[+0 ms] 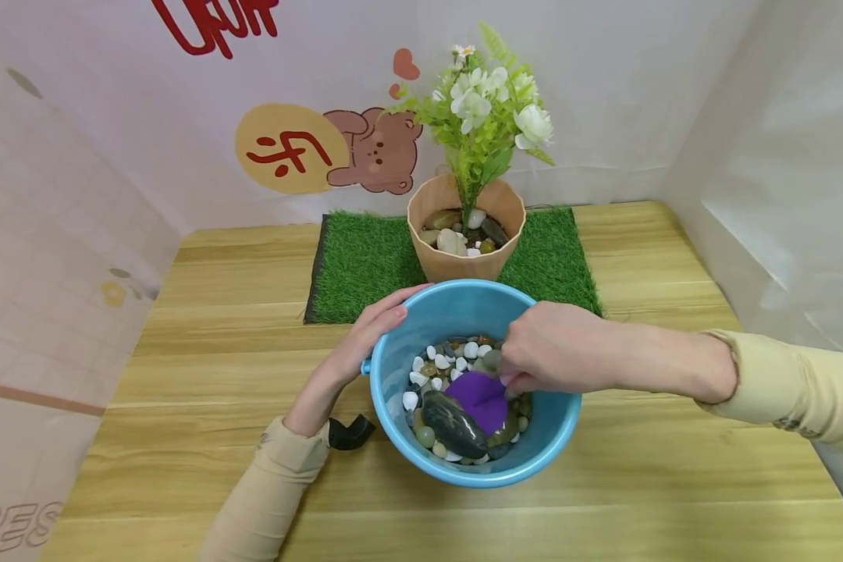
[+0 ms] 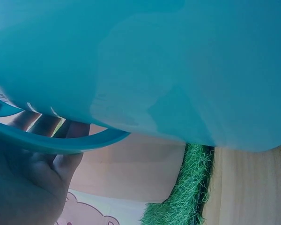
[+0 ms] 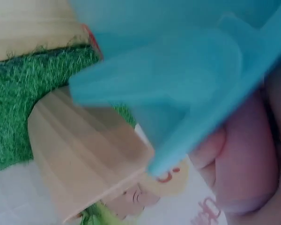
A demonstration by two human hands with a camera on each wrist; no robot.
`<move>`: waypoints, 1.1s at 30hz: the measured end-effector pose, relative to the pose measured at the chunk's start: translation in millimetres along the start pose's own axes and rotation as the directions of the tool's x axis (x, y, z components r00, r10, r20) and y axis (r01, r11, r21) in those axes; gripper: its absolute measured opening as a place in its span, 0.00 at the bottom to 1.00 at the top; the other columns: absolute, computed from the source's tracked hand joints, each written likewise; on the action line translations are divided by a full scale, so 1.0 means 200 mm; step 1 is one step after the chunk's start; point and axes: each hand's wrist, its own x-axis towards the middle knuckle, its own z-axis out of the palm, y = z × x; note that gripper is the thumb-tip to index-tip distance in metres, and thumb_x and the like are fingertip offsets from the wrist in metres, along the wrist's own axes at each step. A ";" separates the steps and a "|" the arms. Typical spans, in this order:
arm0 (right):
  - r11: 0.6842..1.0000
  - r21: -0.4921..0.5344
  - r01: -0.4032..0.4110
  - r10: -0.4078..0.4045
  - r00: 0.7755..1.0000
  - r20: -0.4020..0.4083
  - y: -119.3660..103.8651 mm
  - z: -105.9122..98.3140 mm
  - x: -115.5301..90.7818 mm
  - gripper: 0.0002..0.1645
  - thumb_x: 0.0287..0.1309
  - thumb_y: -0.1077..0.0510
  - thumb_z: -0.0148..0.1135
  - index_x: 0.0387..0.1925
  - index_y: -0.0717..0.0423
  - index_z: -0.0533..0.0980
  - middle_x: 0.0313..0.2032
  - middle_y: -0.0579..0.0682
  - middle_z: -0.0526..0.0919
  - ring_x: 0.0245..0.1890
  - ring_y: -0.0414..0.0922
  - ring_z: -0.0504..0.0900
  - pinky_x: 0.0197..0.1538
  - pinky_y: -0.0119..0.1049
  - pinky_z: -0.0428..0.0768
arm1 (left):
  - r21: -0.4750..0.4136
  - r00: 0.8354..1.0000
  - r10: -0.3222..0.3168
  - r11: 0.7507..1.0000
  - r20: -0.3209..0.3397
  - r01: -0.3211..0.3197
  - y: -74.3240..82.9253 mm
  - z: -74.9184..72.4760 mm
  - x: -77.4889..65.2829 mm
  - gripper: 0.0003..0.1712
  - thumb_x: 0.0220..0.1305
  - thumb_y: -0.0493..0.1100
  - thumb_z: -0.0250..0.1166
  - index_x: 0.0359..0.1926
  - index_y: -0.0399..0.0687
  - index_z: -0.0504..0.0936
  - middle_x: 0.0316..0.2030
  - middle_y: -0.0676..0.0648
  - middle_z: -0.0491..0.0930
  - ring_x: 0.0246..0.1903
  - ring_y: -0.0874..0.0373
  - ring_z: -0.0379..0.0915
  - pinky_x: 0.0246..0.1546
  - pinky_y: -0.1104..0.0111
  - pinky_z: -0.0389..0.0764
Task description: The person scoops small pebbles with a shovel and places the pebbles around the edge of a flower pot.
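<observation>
A light-blue bucket [image 1: 474,468] stands on the table, with pebbles and a large dark stone [image 1: 454,424] inside. My right hand [image 1: 562,347] reaches over the bucket's right rim and grips a purple shovel [image 1: 479,400]. Its purple blade lies among the pebbles, beside the dark stone. In the right wrist view, the fingers are curled round the shovel's pinkish handle [image 3: 250,159]. My left hand [image 1: 368,336] rests against the bucket's left side, with extended fingers near the rim. The bucket's handle [image 2: 51,143] passes in front of this hand in the left wrist view.
Behind the bucket, a peach flowerpot [image 1: 464,265] with stones and white flowers [image 1: 474,101] stands on a green turf mat [image 1: 365,261]. A small black angled piece [image 1: 351,433] lies by the left wrist. The wooden table [image 1: 239,359] is bordered by printed walls.
</observation>
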 end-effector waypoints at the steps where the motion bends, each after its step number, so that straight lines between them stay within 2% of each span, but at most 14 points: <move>1: 1.000 0.007 0.001 -0.001 1.000 -0.003 0.00 0.01 0.00 0.15 0.58 0.45 0.76 0.21 0.38 0.78 0.17 0.33 0.80 0.19 0.30 0.74 0.25 0.27 0.72 | -0.002 1.000 0.001 1.000 -0.002 -0.001 0.00 0.00 0.00 0.35 0.78 0.49 0.43 0.80 0.41 0.62 0.75 0.33 0.69 0.70 0.32 0.72 0.63 0.45 0.84; 4: 1.000 0.017 -0.003 0.003 1.000 -0.009 -0.01 0.04 0.02 0.13 0.59 0.46 0.75 0.25 0.39 0.78 0.17 0.34 0.77 0.18 0.31 0.69 0.25 0.26 0.69 | -0.005 1.000 0.005 1.000 -0.007 -0.005 -0.01 0.01 0.01 0.35 0.78 0.48 0.43 0.80 0.40 0.62 0.75 0.32 0.69 0.70 0.30 0.72 0.63 0.44 0.84; 8: 0.998 0.064 -0.011 0.011 1.000 -0.004 0.01 0.07 0.04 0.14 0.58 0.48 0.76 0.25 0.40 0.76 0.17 0.33 0.74 0.19 0.31 0.66 0.26 0.26 0.68 | -0.002 1.000 0.003 1.000 -0.003 -0.003 -0.01 0.00 0.01 0.35 0.78 0.48 0.43 0.80 0.40 0.62 0.75 0.32 0.68 0.71 0.30 0.71 0.64 0.43 0.84; 12: 0.985 0.169 -0.020 0.017 1.000 0.021 0.03 0.07 0.05 0.09 0.59 0.50 0.75 0.28 0.40 0.81 0.17 0.32 0.71 0.20 0.29 0.64 0.27 0.24 0.68 | -0.001 1.000 0.004 1.000 0.003 -0.004 -0.01 0.00 0.01 0.35 0.78 0.49 0.43 0.80 0.41 0.62 0.75 0.33 0.69 0.71 0.31 0.72 0.64 0.43 0.83; 17: 0.961 0.273 -0.038 0.027 0.999 0.044 0.05 0.05 0.05 0.15 0.62 0.51 0.75 0.22 0.42 0.78 0.16 0.32 0.66 0.19 0.26 0.60 0.26 0.21 0.65 | -0.006 1.000 0.009 1.000 -0.002 -0.009 -0.01 0.00 0.01 0.35 0.78 0.49 0.43 0.80 0.41 0.62 0.75 0.32 0.69 0.70 0.31 0.72 0.64 0.43 0.84; 24: 0.966 0.255 -0.048 0.047 0.999 0.010 0.06 0.04 0.03 0.08 0.61 0.48 0.75 0.27 0.39 0.84 0.17 0.30 0.73 0.20 0.25 0.63 0.27 0.22 0.68 | -0.007 1.000 0.019 1.000 -0.006 -0.019 -0.01 0.00 0.02 0.35 0.78 0.47 0.43 0.80 0.38 0.62 0.75 0.31 0.69 0.71 0.30 0.71 0.65 0.44 0.83; 30: 0.966 0.253 -0.052 0.056 0.998 -0.009 0.07 0.03 0.02 0.16 0.62 0.46 0.74 0.21 0.38 0.79 0.16 0.30 0.73 0.20 0.25 0.64 0.27 0.22 0.68 | -0.007 1.000 0.018 1.000 -0.002 -0.018 -0.01 0.00 0.02 0.35 0.78 0.47 0.43 0.80 0.37 0.61 0.74 0.29 0.69 0.70 0.29 0.72 0.64 0.43 0.83; 33: 0.963 0.264 -0.059 0.063 0.998 -0.006 0.07 0.02 0.02 0.17 0.62 0.45 0.74 0.20 0.37 0.78 0.16 0.29 0.73 0.21 0.24 0.64 0.27 0.22 0.68 | -0.006 1.000 0.016 1.000 -0.004 -0.016 -0.01 0.00 0.01 0.35 0.78 0.47 0.43 0.80 0.37 0.61 0.74 0.29 0.68 0.70 0.29 0.71 0.65 0.44 0.83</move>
